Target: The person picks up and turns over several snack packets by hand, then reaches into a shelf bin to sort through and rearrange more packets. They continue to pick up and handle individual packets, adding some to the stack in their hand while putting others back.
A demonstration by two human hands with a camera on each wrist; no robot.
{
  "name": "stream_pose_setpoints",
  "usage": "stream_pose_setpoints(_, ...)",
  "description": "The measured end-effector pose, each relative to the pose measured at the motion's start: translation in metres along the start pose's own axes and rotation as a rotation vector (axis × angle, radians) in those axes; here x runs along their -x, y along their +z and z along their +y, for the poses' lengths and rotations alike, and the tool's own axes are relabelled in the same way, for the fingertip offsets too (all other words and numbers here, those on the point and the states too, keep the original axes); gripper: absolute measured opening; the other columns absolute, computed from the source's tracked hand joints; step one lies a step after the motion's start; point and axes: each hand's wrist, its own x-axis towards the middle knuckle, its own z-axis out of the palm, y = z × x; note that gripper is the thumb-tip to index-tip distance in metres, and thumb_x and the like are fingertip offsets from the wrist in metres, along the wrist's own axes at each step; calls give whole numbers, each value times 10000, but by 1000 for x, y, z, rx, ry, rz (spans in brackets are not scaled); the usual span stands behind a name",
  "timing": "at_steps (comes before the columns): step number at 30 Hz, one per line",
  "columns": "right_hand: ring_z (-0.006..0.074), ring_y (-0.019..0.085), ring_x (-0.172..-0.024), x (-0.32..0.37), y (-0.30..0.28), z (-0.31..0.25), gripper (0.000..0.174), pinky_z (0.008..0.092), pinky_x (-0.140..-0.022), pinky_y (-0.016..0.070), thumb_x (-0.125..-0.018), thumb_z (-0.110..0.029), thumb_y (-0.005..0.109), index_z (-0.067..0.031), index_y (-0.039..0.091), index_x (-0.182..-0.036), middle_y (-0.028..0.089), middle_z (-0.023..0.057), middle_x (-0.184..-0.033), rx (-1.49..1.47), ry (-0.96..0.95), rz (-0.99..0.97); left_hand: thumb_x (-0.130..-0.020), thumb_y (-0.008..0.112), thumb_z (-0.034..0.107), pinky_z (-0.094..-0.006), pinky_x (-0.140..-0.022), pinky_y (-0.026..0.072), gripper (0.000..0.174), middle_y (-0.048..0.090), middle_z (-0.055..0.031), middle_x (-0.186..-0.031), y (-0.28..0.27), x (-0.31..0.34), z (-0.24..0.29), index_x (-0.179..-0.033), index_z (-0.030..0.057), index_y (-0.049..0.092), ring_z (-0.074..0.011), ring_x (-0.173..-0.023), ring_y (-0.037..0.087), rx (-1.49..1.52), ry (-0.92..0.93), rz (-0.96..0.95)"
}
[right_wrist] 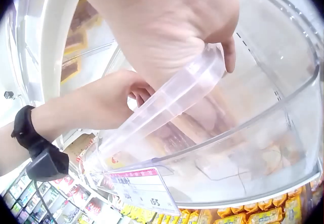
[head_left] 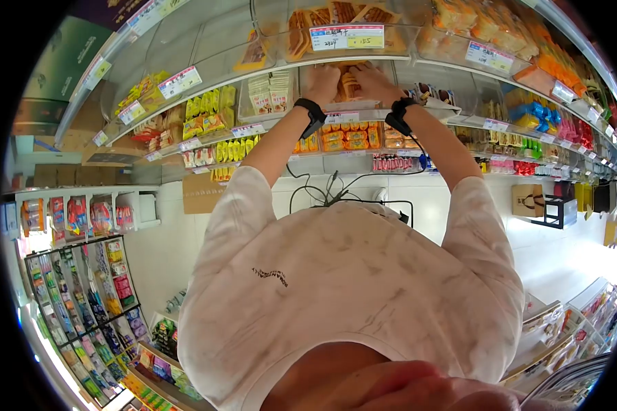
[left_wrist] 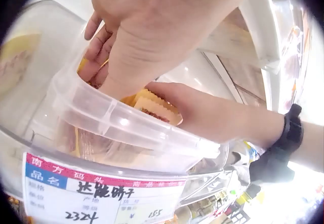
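Observation:
Both hands reach into a frosted plastic tub (left_wrist: 126,120) set within a clear shelf bin (right_wrist: 238,168). Packets of biscuits with zigzag edges (left_wrist: 154,107) stand in the tub. In the left wrist view my left hand (left_wrist: 147,42) bends its fingers down behind the tub's front wall, close against the packets. My right hand (right_wrist: 177,27) lies over the tub's rim, with one fingertip showing past the corner; its other fingers are hidden. In the head view, biscuits (head_left: 349,83) show between the left hand (head_left: 322,83) and the right hand (head_left: 373,83). I cannot tell whether either hand grips a packet.
A price label (left_wrist: 101,191) fronts the bin. Above it sits a shelf bin with more biscuit packets (head_left: 308,31). White-and-red packets (head_left: 271,92) stand to the left, orange packs (head_left: 349,137) below. Cables (head_left: 329,188) hang in front of the person's white shirt (head_left: 356,274).

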Motion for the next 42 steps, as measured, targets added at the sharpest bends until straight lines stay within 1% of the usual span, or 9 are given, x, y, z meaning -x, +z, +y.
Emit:
stream_pose_setpoints(3,335,447,-1334,5,-14,-9,690,542,-1044,415,-759,-283,832,-62,525,-1336,545,120,-1361,53,14,-48,-802,722,29,-531,-1002,396,260,705,-164,-827,-9,5,13,-1056,23,663,-307,-1021,650,-86,-41,-21)
stream_pose_setpoints(6,334,451,-1328,6,-13,-9,703,545,-1047,415,-758,-272,833,-59,520,-1350,547,117,-1357,26,8,-19,-855,728,104,-534,-1059,376,121,723,-134,-889,-6,9,20,-957,48,697,-301,-1126,599,-193,-29,34)
stream_pose_setpoints(15,342,461,-1314,4,-10,-7,707,516,-1046,441,-761,-292,840,-54,525,-1347,550,115,-1344,38,-3,-21,-839,730,76,-546,-1010,386,187,711,-197,-967,-9,7,12,-998,-1,666,-372,-1109,589,-107,-20,-92)
stream_pose_setpoints(18,343,466,-1309,5,-7,-6,685,502,-1039,453,-769,-295,833,-50,534,-1334,550,119,-1342,33,-3,-2,-857,719,71,-614,-1029,380,78,677,-171,-832,-9,10,10,-894,10,688,-376,-1063,588,82,-9,-123)
stream_pose_setpoints(21,342,464,-1309,3,-4,-5,667,502,-1043,448,-774,-299,829,-47,543,-1321,550,119,-1342,35,6,-2,-836,708,36,-621,-993,391,51,649,-165,-789,3,8,1,-831,19,660,-406,-996,585,233,-23,-111)
stream_pose_setpoints(24,341,456,-1316,2,-2,-4,663,508,-1050,440,-778,-290,825,-50,543,-1327,548,125,-1343,31,12,3,-822,689,-7,-554,-881,483,104,617,-173,-754,7,11,-6,-757,12,610,-402,-891,604,160,57,130)
stream_pose_setpoints(30,342,444,-1326,4,-5,-7,669,520,-1058,426,-800,-293,809,-55,534,-1361,541,135,-1358,23,6,4,-807,714,-22,-415,-636,546,63,637,-223,-818,6,-5,-33,-792,-22,653,-369,-758,633,184,214,236)
stream_pose_setpoints(36,336,449,-1328,7,-10,-12,637,523,-1022,456,-786,-172,778,-72,540,-1368,549,121,-1363,20,47,-3,-786,854,243,-529,-927,477,319,645,-227,-885,-9,18,-21,-827,-24,684,-408,-1004,607,81,53,108)
stream_pose_setpoints(42,330,448,-1329,7,-14,-13,614,521,-1026,458,-792,-173,778,-71,546,-1351,548,118,-1362,-19,79,-33,-793,848,236,-550,-991,438,316,641,-237,-999,-6,11,-23,-846,-27,680,-409,-1056,591,53,-41,-79)
